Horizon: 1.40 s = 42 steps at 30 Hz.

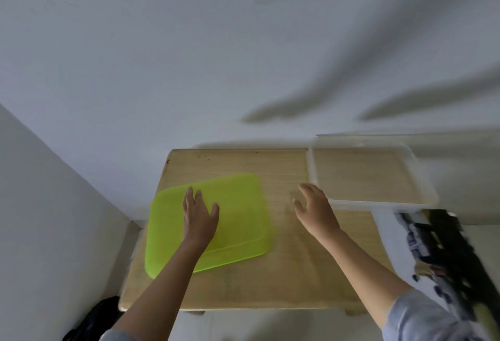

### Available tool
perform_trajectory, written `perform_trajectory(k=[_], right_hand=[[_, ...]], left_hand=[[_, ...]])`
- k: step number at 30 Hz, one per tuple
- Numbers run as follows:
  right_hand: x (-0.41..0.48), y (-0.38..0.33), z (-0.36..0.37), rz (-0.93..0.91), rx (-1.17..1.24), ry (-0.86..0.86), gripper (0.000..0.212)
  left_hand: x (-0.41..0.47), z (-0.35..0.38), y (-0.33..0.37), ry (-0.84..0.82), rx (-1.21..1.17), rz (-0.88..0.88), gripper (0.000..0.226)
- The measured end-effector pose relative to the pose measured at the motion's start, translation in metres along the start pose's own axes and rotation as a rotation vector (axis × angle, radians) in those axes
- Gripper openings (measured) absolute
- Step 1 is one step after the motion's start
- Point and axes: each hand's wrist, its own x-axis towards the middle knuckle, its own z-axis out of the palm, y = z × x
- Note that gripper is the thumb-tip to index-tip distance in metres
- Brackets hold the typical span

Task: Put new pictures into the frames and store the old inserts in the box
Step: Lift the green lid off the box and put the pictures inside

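Resting flat, the left hand [198, 217] is pressing straight fingers on the green lid [240, 221], which is lying at 9 o'clock on the wooden surface [284, 273]. The right hand [315, 208] is hovering, grip spread and holding nothing, just beside the clear box [378, 203] at 2 o'clock.

Risk: the box is jutting past the 3 o'clock edge, so a nudge is likely tipping it off.

Blurred dark-and-white items [433, 246] are lying at 4 o'clock, unidentifiable. White walls [108, 70] are enclosing the corner, and a dark bag [92, 321] is sitting at 7 o'clock.

I see the lid [240, 210] on the table's [284, 259] left half, my left hand [198, 221] over it; the box [310, 167] sits far right, my right hand [313, 205] just beside its near corner.
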Motion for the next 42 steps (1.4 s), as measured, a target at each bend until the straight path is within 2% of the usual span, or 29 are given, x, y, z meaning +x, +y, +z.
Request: perform_trajectory(k=[3,7,11,15,17,20,23,28,35,39,42], right_hand=[[-0.01,0.055,-0.064,0.019,0.007,0.081,0.043],[-0.043,0.148,-0.135,0.137,-0.017,0.14,0.043],[-0.091,0.238,-0.182,0.293,-0.006,0.151,0.04],[-0.136,0.3,-0.194,0.428,0.031,0.092,0.038],[-0.147,0.32,-0.192,0.513,0.075,0.033,0.048],[-0.153,0.337,-0.181,0.635,0.219,-0.045,0.059],[-0.157,0.34,-0.175,0.711,0.361,-0.056,0.06],[-0.171,0.345,-0.172,0.707,0.466,0.032,0.043],[-0.192,0.354,-0.164,0.716,0.68,0.011,0.046],[-0.19,0.353,-0.16,0.727,0.692,0.013,0.048],[-0.186,0.355,-0.158,0.754,0.692,0.045,0.04]], left_hand=[[-0.024,0.044,0.076,-0.004,-0.072,0.111,0.057],[-0.076,0.117,0.16,-0.032,-0.109,0.219,0.051],[-0.135,0.183,0.211,-0.017,-0.107,0.225,0.033],[-0.181,0.242,0.231,-0.181,-0.063,0.248,0.04],[-0.194,0.266,0.233,-0.282,-0.012,0.279,0.05],[-0.209,0.285,0.233,-0.403,0.095,0.3,0.065],[-0.224,0.295,0.236,-0.439,0.18,0.36,0.07],[-0.238,0.305,0.241,-0.454,0.193,0.37,0.075],[-0.244,0.306,0.238,-0.482,0.256,0.392,0.077],[-0.244,0.303,0.234,-0.489,0.277,0.411,0.078],[-0.243,0.299,0.228,-0.488,0.301,0.442,0.078]])
